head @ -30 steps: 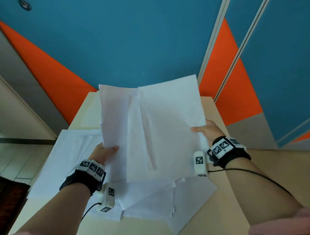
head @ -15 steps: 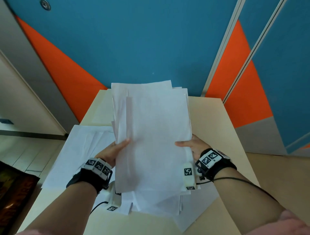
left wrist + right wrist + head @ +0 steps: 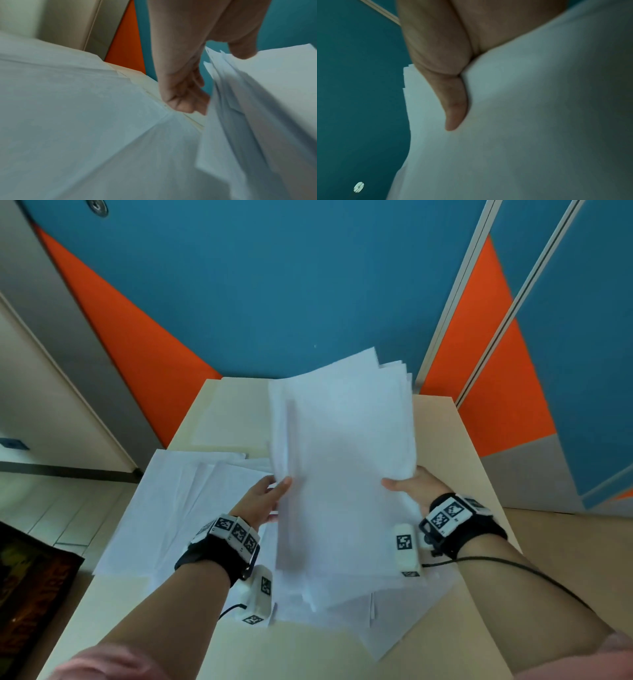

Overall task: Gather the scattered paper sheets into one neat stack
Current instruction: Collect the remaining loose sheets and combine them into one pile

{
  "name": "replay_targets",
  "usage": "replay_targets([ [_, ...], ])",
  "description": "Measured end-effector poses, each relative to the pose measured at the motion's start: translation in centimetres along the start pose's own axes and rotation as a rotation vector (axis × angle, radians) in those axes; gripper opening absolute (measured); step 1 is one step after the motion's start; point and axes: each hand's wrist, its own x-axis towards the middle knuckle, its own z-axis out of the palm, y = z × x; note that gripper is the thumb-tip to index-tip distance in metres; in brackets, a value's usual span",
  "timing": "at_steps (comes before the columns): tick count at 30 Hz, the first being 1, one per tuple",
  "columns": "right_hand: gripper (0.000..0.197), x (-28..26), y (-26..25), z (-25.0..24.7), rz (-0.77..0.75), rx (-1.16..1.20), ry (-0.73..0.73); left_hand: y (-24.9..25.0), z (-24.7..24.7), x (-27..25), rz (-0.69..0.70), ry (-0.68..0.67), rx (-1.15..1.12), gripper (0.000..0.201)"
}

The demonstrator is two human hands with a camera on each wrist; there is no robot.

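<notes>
A bundle of white paper sheets (image 3: 346, 460) stands upright over the beige table (image 3: 462, 446), its top leaning right and its upper corners slightly fanned. My left hand (image 3: 270, 498) pinches the bundle's left edge, thumb (image 3: 240, 50) on the front and fingers (image 3: 185, 97) curled behind. My right hand (image 3: 411, 486) pinches the right edge, with its thumb (image 3: 453, 108) lying flat on the front sheet. Several loose sheets (image 3: 178, 508) lie spread on the table's left side. More sheets (image 3: 383, 621) lie under the bundle near the front edge.
One pale sheet (image 3: 233, 419) lies flat at the table's far left corner. A blue and orange panelled wall (image 3: 274, 302) stands right behind the table. Pale floor and a dark mat (image 3: 30, 583) lie off the table's left edge.
The sheets, fanned wide a second ago, have been drawn into a narrower bundle. Since half a second ago its top has tipped to the right, with both hands still on its edges.
</notes>
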Motion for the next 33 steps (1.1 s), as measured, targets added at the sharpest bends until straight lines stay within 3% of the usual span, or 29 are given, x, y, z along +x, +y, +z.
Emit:
replay_targets([
  [1,0.071,0.1,0.2,-1.1,-0.015,-0.013,0.033,-0.5,-0.3,0.3,-0.015,0.057,0.093,0.039],
  [4,0.114,-0.4,0.4,-4.2,-0.049,-0.021,0.145,-3.0,-2.7,1.1,-0.043,0.305,0.442,0.038],
  [5,0.114,-0.5,0.6,-5.0,-0.049,-0.034,0.161,-3.8,-3.7,1.2,-0.075,0.391,0.558,0.038],
  [9,0.078,-1.5,0.9,-6.4,-0.037,-0.019,0.2,-5.5,-6.8,0.4,-0.335,0.654,0.754,0.058],
  [11,0.111,-1.4,1.7,-6.7,-0.007,-0.042,0.221,-5.9,-7.8,0.0,-0.45,0.7,0.768,0.081],
  [13,0.137,-0.4,3.3,-7.5,0.021,-0.067,0.225,-6.5,-8.8,0.2,-0.507,0.704,0.788,0.099],
  [16,0.135,0.3,4.8,-8.0,0.058,-0.092,0.191,-6.4,-10.0,0.3,-0.542,0.668,0.779,0.104],
  [20,0.139,-0.2,4.5,-6.7,0.072,-0.103,0.169,-5.9,-10.6,0.2,-0.557,0.635,0.769,0.086],
  [24,0.141,-0.9,3.5,-4.8,0.046,-0.085,0.132,-6.2,-11.4,0.5,-0.478,0.624,0.592,0.098],
  [25,0.141,-0.9,3.5,-4.4,0.046,-0.089,0.13,-6.4,-11.8,0.5,-0.458,0.594,0.543,0.094],
  [29,0.144,-0.7,3.3,-2.9,0.029,-0.094,0.124,-6.4,-12.3,-0.1,-0.383,0.478,0.571,0.045],
  [33,0.123,-0.8,2.5,-1.5,0.061,-0.112,0.111,-4.1,-12.1,-0.9,-0.215,0.492,0.697,0.029],
])
